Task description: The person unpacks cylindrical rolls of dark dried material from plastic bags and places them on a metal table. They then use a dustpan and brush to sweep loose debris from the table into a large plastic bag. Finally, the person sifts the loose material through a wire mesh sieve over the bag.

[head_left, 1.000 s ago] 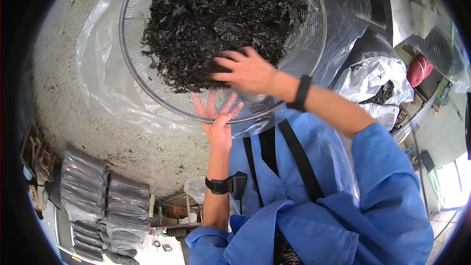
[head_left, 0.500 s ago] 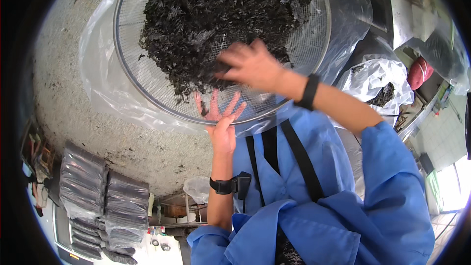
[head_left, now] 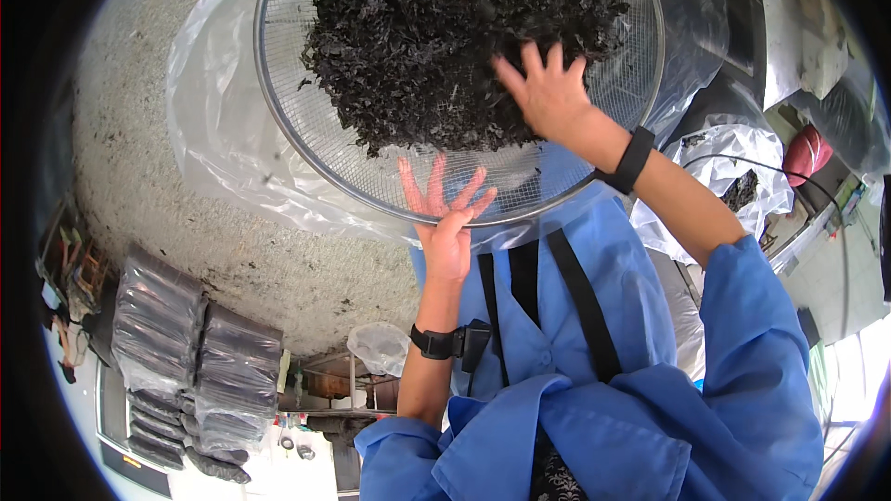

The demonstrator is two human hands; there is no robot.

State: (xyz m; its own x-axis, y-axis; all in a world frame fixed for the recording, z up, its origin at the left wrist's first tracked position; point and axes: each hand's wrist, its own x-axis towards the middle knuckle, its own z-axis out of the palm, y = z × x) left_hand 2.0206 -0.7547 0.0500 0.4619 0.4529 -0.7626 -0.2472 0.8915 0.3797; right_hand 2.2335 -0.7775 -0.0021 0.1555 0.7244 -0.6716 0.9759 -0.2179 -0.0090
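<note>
A large round wire-mesh sieve (head_left: pixel 290 48) with a metal rim is in front of me. On it lies a broad heap of dark, dry flakes (head_left: pixel 445 46) that look like seaweed. My left hand (head_left: pixel 446 246) grips the near rim, thumb over the edge; its fingers are spread beneath and show through the mesh. My right hand (head_left: pixel 560 102) lies at the right near side of the heap, fingers apart, the tips against the flakes. Nothing is visibly held in it. The far part of the sieve is cut off by the picture's top.
Clear plastic sheeting (head_left: pixel 209 125) spreads under the sieve over a rough grey floor (head_left: pixel 125 158). At lower left stand filled dark plastic packs (head_left: pixel 153 325). To the right are an open plastic bag (head_left: pixel 691 167) with dark flakes, a red bundle (head_left: pixel 807 156) and a dark cable (head_left: pixel 842 241).
The sieve and my left hand have shifted right in view. My right hand, blurred before, has moved right across the heap and now has its fingers spread. The flakes sit farther from the near rim.
</note>
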